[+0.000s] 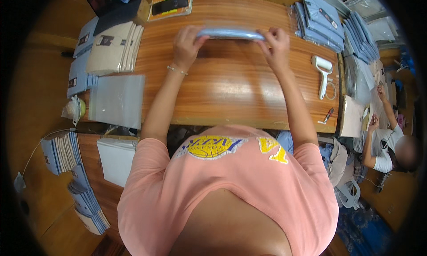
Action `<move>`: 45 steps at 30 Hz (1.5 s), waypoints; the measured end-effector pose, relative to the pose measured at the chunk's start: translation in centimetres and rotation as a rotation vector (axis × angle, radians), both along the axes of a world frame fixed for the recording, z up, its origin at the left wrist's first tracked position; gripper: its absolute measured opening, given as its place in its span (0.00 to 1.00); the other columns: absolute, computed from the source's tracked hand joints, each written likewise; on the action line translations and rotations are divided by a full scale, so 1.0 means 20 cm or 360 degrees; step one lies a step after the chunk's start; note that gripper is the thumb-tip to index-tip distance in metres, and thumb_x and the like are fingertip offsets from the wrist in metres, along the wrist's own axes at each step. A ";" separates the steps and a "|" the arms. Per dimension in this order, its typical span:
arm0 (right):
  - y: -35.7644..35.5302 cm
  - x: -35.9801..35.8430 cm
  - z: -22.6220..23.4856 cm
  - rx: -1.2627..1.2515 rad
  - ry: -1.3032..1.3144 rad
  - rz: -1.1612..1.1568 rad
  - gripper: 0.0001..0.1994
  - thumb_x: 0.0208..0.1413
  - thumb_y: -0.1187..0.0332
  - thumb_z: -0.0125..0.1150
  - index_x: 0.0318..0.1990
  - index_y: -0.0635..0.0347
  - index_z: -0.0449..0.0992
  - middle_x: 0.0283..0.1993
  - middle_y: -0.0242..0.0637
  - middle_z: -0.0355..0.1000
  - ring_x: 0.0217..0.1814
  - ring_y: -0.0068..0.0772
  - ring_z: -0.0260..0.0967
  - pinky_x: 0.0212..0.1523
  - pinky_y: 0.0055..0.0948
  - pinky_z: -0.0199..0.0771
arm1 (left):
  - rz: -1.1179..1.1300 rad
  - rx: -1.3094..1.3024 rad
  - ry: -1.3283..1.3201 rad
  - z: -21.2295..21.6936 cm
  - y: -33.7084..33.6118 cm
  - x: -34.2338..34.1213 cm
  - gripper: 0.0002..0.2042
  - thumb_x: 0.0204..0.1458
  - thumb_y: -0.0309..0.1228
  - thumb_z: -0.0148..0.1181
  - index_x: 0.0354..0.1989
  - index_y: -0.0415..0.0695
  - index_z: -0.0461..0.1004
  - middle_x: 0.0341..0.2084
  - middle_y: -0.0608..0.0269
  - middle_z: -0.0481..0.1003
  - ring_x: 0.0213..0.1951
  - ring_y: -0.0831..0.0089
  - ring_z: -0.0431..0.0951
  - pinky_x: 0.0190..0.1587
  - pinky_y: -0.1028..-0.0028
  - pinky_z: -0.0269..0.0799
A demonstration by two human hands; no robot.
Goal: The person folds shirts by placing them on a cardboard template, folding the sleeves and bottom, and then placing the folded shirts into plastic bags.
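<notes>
While the wood-grain desk (pixel 231 93) fills the middle of the view, both arms stretch out over it from pink sleeves. Left forearm (pixel 163 98) slants up and inward; right forearm (pixel 295 95) mirrors it, so the pair draws together toward the far part of the desk. Elbows only slightly bent, wrists near level with each other.

Beige garment stack (pixel 106 51) to the left of the left hand (pixel 184 46); blue garment stack (pixel 318 22) at the far right corner. Clear plastic sleeves (pixel 116 100) lie at the left, nearer the body.

Blue packet (pixel 230 33), glossy, is held between the two hands above the far half of the desk, seen almost edge-on as a long thin strip. Dark shadow beneath; looks lifted, exact height not clear.

Left hand closed on the packet's left end: fingers curled, thumb pointing inward along the near side. Right hand (pixel 276 46) pinches the right end, index finger bent, thumb angled up and inward toward the edge. Some blur at the fingertips; exact contact hard to read.

White lint roller (pixel 323 75) at the right edge, well apart from the right hand. Dark phone (pixel 170 5) beyond the left hand. Beaded bracelet (pixel 178 70) around the left wrist.
</notes>
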State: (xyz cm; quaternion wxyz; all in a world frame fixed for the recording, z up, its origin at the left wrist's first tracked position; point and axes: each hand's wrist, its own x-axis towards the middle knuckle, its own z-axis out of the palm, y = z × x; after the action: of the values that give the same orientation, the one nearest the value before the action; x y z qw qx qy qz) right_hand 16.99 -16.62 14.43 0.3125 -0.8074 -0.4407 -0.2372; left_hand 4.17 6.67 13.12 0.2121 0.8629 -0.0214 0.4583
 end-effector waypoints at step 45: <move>0.50 0.09 -0.71 0.0000 0.0842 -0.0595 0.19 0.51 0.68 0.51 0.52 0.56 0.70 0.61 0.48 0.57 0.67 0.51 0.45 0.64 0.57 0.30 | 0.0621 -0.0246 0.1033 -0.67 -0.34 0.56 0.21 0.57 0.40 0.45 0.57 0.46 0.63 0.61 0.52 0.55 0.65 0.51 0.44 0.62 0.46 0.36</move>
State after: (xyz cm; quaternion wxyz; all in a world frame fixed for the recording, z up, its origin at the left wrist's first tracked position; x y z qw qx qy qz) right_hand 18.75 -6.55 0.31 0.3673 -0.9080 -0.1883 -0.0724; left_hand 15.30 -0.14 -0.32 0.1811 0.9324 0.2461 0.1933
